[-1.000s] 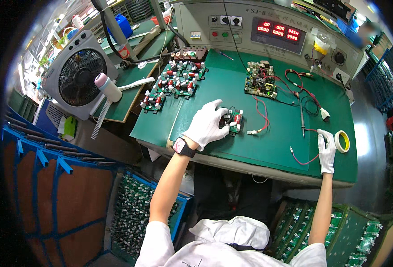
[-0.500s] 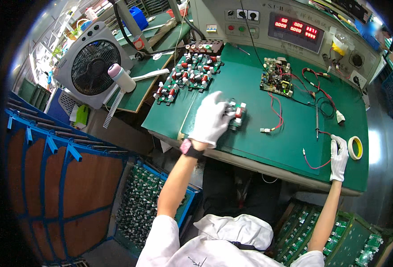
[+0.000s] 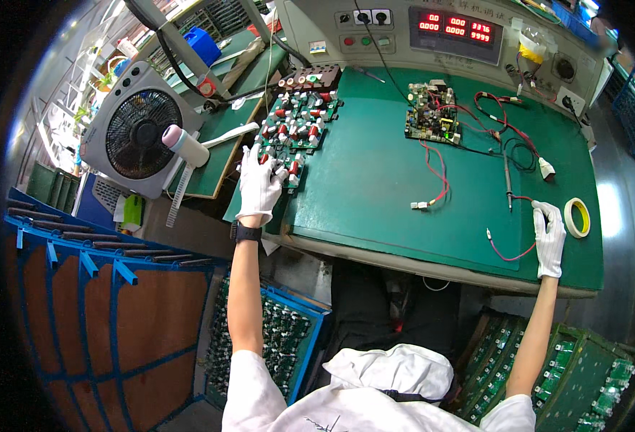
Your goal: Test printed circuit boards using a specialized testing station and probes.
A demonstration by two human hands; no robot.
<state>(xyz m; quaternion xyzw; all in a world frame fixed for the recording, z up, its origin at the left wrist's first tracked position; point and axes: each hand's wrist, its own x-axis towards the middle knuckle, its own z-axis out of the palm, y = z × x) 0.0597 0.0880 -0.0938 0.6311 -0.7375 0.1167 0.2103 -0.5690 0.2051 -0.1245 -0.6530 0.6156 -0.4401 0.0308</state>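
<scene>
Near board: green circuit board with red and white parts [image 3: 293, 171], nine o'clock on the green-topped table [image 3: 375, 194], nearest of the clustered boards [image 3: 311, 134], probably grouped to stay within left reach.
Left hand: white-gloved hand [image 3: 261, 189] over the cluster's near end, fingers part-spread and bent; cannot tell whether it grips a board.
Right hand: white-gloved hand [image 3: 549, 241] at four o'clock, fingers loosely curled, apparently around the thin pink-red lead [image 3: 508, 257], perhaps keeping it ready.
Tape: cream-and-yellow ring-shaped roll [image 3: 570, 218], just beside the right hand.
Wired board: larger, densely packed board [image 3: 432, 111], twelve o'clock.
Changed: left hand has moved from mid-table to nine o'clock; right hand stays by the tape.
</scene>
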